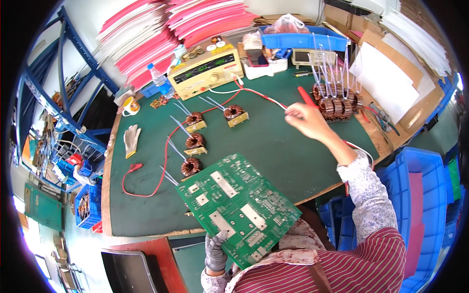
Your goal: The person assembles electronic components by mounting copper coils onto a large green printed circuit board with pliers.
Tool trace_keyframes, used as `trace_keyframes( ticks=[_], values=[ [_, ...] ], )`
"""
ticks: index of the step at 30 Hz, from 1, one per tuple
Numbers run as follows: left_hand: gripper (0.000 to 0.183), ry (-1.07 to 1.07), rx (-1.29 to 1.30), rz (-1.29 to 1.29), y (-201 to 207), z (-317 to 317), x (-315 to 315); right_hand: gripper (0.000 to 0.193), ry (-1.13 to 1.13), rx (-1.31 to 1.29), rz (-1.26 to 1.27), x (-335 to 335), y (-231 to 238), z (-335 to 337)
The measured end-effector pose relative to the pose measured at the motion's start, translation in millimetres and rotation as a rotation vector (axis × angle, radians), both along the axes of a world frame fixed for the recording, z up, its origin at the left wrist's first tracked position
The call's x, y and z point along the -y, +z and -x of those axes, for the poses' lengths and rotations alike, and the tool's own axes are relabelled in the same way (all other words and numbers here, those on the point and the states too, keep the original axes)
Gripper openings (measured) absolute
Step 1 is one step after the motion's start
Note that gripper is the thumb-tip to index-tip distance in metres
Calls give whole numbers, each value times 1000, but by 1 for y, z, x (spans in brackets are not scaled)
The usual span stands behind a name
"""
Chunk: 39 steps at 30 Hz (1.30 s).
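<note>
My left hand (216, 251), in a grey glove, grips the lower edge of a large green circuit board (239, 210). The board is tilted above the table's front edge, with white rectangular patches and solder points facing up. My bare right hand (309, 121) is closed over the table's right side, fingertips pinched at a red-and-white test lead (266, 97). A red test probe (306, 96) sticks out just beyond that hand; whether the hand also touches it cannot be seen. Several copper-wound coils on small boards, such as this coil (194, 141), stand left of centre, one partly behind the board.
A yellow bench power supply (205, 72) stands at the back beside a water bottle (160, 83). Many copper coils (337, 100) with upright leads crowd the right. A red clip (135, 167), glove (131, 140) and mug (131, 106) lie left. Pliers (383, 117) rest at the right edge.
</note>
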<state>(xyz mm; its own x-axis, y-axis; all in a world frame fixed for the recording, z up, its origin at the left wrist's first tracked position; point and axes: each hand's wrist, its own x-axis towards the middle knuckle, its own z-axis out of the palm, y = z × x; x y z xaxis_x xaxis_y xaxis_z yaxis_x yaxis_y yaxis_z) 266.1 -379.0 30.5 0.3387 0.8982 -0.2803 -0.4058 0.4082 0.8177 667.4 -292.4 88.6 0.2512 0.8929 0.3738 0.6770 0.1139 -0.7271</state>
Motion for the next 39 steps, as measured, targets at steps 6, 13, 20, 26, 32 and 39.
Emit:
trace_keyframes(
  ticks=[6, 13, 20, 26, 32, 39],
  values=[
    [42, 56, -9, 52, -1, 3, 2, 42, -67, 244, 126, -129, -34, 61],
    [35, 90, 28, 118, 1, 10, 7, 47, 174, 187, 426, -203, -48, 66],
    [37, 2, 103, 110, -7, 15, 3, 49, 403, 90, 645, -142, -42, 65],
    [38, -27, 128, 106, 1, 10, 3, 47, 222, 232, 368, -35, -15, 57],
    [38, -49, 75, -4, -4, 4, 2, 34, -115, 390, 7, 54, -11, 94],
    [35, -65, 51, -32, 9, -6, 4, 34, -85, 302, 109, 76, -31, 101]
  ],
)
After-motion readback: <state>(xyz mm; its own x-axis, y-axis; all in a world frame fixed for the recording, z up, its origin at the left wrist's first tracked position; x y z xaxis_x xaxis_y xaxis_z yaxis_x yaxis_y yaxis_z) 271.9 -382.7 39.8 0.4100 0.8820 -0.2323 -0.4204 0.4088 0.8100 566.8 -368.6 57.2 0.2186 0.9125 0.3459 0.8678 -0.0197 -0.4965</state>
